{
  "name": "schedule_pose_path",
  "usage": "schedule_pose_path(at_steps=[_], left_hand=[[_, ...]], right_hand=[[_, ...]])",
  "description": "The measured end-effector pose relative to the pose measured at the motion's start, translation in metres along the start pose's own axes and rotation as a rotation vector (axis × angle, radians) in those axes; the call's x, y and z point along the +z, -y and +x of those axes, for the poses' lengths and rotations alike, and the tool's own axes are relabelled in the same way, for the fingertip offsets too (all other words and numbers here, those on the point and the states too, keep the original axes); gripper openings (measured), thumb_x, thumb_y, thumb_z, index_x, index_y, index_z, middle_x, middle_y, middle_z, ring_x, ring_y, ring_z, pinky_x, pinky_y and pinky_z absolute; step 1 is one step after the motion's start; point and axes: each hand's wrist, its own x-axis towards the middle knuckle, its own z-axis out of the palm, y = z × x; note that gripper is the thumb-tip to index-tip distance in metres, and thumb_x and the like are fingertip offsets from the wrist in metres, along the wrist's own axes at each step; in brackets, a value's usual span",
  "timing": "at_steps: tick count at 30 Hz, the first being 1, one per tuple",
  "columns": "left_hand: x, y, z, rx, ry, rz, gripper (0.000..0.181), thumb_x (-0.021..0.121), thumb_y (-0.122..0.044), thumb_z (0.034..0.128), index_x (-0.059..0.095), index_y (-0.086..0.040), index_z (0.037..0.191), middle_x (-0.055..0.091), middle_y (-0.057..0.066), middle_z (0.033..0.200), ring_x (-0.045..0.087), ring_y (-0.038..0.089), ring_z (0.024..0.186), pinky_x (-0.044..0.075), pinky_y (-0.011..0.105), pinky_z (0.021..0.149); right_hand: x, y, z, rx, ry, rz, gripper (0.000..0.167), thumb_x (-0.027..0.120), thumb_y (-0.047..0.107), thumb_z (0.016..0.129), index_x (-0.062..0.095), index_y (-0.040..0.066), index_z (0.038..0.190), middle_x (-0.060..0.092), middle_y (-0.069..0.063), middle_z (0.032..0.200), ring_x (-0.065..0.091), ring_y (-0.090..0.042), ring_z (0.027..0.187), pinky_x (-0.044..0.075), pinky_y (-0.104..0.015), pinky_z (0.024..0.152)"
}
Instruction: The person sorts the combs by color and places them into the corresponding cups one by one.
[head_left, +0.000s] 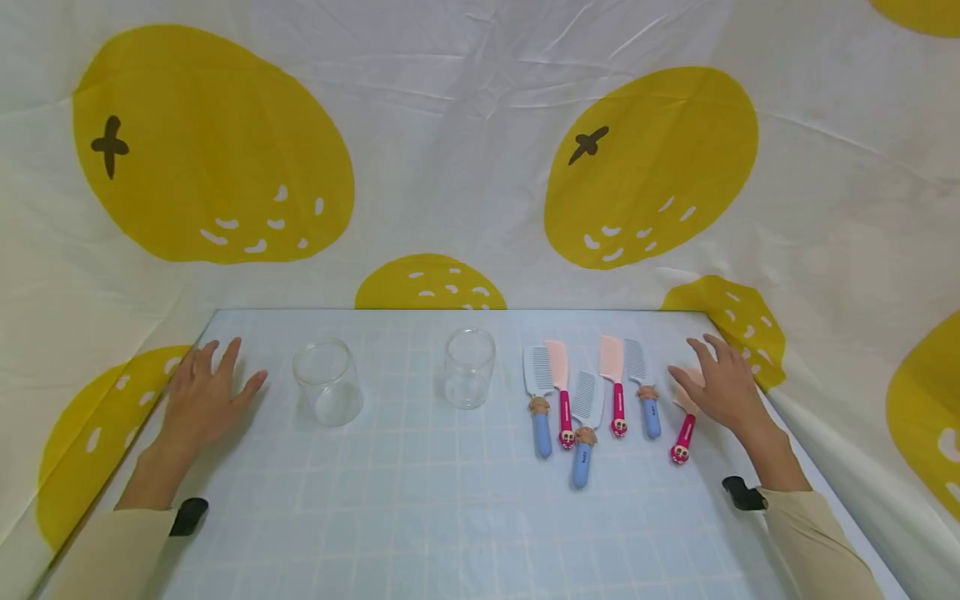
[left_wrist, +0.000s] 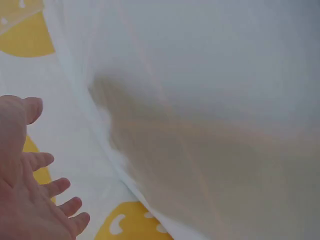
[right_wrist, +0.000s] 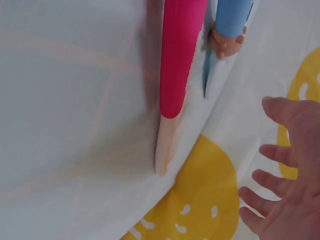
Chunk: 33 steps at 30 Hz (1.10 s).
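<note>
My left hand (head_left: pixel 201 398) hovers or rests near the table's left edge with fingers spread, holding nothing; a clear glass cup (head_left: pixel 328 383) stands to its right. Toward the middle stands a second clear glass cup (head_left: pixel 469 371). On the right side my right hand (head_left: pixel 723 387) is spread, partly covering a pink comb with a magenta handle (head_left: pixel 683 440). In the right wrist view that magenta handle (right_wrist: pixel 182 55) lies apart from the fingers. Left of this hand lie blue combs (head_left: pixel 583 417) and pink combs (head_left: pixel 618 392), several in all, their handles toward me.
A pale blue checked cloth covers the table (head_left: pixel 405 517). Behind and at both sides hangs a white curtain (head_left: pixel 450 167) printed with yellow fruit shapes. A black strap (head_left: pixel 189 517) is at the left wrist and another black strap (head_left: pixel 744 493) at the right.
</note>
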Motion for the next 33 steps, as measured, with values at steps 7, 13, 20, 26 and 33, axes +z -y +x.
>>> schedule_pose_path(at_steps=[7, 13, 20, 26, 33], left_hand=[[-0.003, -0.016, 0.001, -0.038, -0.103, -0.078, 0.060, 0.052, -0.032, 0.1060, 0.040, 0.014, 0.142, 0.036, 0.045, 0.138, 0.032, 0.063, 0.126, 0.027, 0.075, 0.108], [-0.007, -0.029, 0.000, -0.093, -0.136, -0.152, 0.054, 0.053, -0.029, 0.1065, 0.044, 0.011, 0.142, 0.039, 0.042, 0.140, 0.036, 0.059, 0.126, 0.033, 0.074, 0.104], [-0.009, -0.041, -0.005, -0.088, -0.180, -0.246, 0.050, 0.053, -0.028, 0.1075, 0.049, 0.010, 0.140, 0.044, 0.039, 0.138, 0.042, 0.057, 0.124, 0.036, 0.074, 0.101], [-0.006, -0.049, -0.014, -0.051, -0.239, -0.341, 0.045, 0.057, -0.021, 0.1056, 0.053, 0.009, 0.139, 0.052, 0.036, 0.129, 0.052, 0.051, 0.111, 0.044, 0.070, 0.090], [-0.004, -0.061, -0.020, -0.020, -0.321, -0.409, 0.037, 0.060, -0.018, 0.1047, 0.061, 0.004, 0.135, 0.062, 0.025, 0.120, 0.060, 0.034, 0.104, 0.043, 0.010, 0.088]], right_hand=[[-0.001, 0.009, 0.003, -0.083, -0.180, 0.045, 0.048, 0.075, 0.014, 0.092, 0.056, -0.005, 0.131, 0.051, -0.033, 0.134, 0.046, -0.054, 0.123, 0.038, -0.075, 0.101], [0.001, 0.020, 0.005, -0.052, -0.184, 0.056, 0.042, 0.075, 0.013, 0.093, 0.060, -0.005, 0.128, 0.055, -0.033, 0.131, 0.049, -0.053, 0.121, 0.042, -0.072, 0.100], [0.001, 0.034, 0.003, -0.037, -0.186, 0.085, 0.040, 0.072, 0.014, 0.095, 0.060, -0.004, 0.128, 0.056, -0.032, 0.131, 0.051, -0.052, 0.121, 0.044, -0.070, 0.099], [0.001, 0.048, 0.002, -0.043, -0.189, 0.106, 0.040, 0.070, 0.016, 0.097, 0.060, -0.004, 0.130, 0.058, -0.030, 0.129, 0.053, -0.051, 0.121, 0.045, -0.069, 0.099], [0.002, 0.064, 0.003, -0.040, -0.167, 0.145, 0.040, 0.069, 0.018, 0.099, 0.060, -0.003, 0.132, 0.060, -0.027, 0.130, 0.053, -0.047, 0.123, 0.046, -0.066, 0.101]])
